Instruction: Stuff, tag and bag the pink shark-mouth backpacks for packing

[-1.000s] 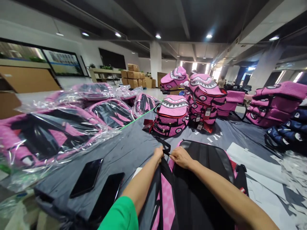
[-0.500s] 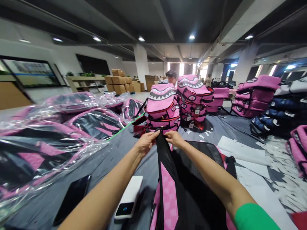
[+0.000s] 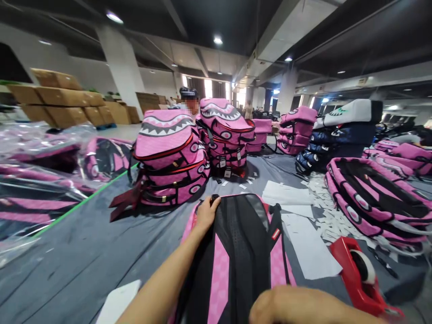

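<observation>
A pink and black backpack (image 3: 241,234) lies on the cloth with its padded back and shoulder straps facing up. My left hand (image 3: 205,215) is closed on a black shoulder strap near the bag's top left, thumb and fingers pinching it by a dark buckle. Low in the view, my right hand (image 3: 275,303) is curled over the lower part of the backpack. Its fingertips are hidden, and what they hold cannot be made out. A small red label (image 3: 276,233) shows on the right strap.
Stacked pink shark-mouth backpacks (image 3: 168,157) stand ahead, with tags hanging on the farther stack. White paper sheets (image 3: 312,247), a red tape dispenser (image 3: 359,274) and more backpacks (image 3: 381,198) are at right. Plastic-wrapped bags (image 3: 37,189) lie left. A person (image 3: 191,101) is behind the stacks.
My right hand has left the strap's upper end and come down towards me. My left hand still holds the strap. The view has turned right, bringing the tape dispenser in.
</observation>
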Tool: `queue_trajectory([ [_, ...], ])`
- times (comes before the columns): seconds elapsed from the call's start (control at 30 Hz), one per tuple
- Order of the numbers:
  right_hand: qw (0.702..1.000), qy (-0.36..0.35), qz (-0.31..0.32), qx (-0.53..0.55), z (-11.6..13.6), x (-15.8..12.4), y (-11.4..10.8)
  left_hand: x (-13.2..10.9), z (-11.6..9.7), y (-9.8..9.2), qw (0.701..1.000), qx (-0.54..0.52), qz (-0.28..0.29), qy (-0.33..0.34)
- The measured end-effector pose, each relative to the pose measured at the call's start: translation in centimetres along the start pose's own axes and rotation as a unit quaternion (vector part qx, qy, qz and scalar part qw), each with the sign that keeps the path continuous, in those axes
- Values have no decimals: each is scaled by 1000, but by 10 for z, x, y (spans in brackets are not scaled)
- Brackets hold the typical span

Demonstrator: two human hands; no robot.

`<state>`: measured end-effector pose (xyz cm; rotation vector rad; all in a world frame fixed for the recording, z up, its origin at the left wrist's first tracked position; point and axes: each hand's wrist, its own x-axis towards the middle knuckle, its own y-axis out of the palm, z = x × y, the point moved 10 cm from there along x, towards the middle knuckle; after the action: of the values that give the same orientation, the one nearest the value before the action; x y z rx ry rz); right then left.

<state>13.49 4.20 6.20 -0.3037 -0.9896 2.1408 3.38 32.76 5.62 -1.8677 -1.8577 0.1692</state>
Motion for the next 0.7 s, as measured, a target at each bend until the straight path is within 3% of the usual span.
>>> queue_trajectory([
  [0.07,982,97,-159,16,-37,-21,-72,-7,4,6,999,35,-26,11],
  [0.13,903,271,-332,-30,-97,-53,-143,-12,0,3,996,62,-50,28],
  [0.2,816,444,-367,-46,-156,-73,-174,-13,-18,3,990,98,-55,80],
  [0.27,785,506,-355,-35,-194,-66,-186,-17,-47,24,977,129,13,166],
  [0.33,784,505,-360,-41,-206,-45,-195,-28,-72,63,952,136,126,245],
  [0.4,778,480,-397,-79,-195,-28,-209,-42,-86,101,929,121,213,279],
  [0.47,771,440,-442,-124,-167,-17,-220,-54,-91,131,919,112,250,282],
  [0.53,795,354,-462,-169,-131,-5,-218,-62,-87,150,921,112,259,270],
  [0.63,850,192,-432,-233,-78,13,-182,-68,-75,158,931,118,247,240],
  [0.7,854,130,-426,-267,-53,12,-154,-69,-67,158,937,120,241,223],
])
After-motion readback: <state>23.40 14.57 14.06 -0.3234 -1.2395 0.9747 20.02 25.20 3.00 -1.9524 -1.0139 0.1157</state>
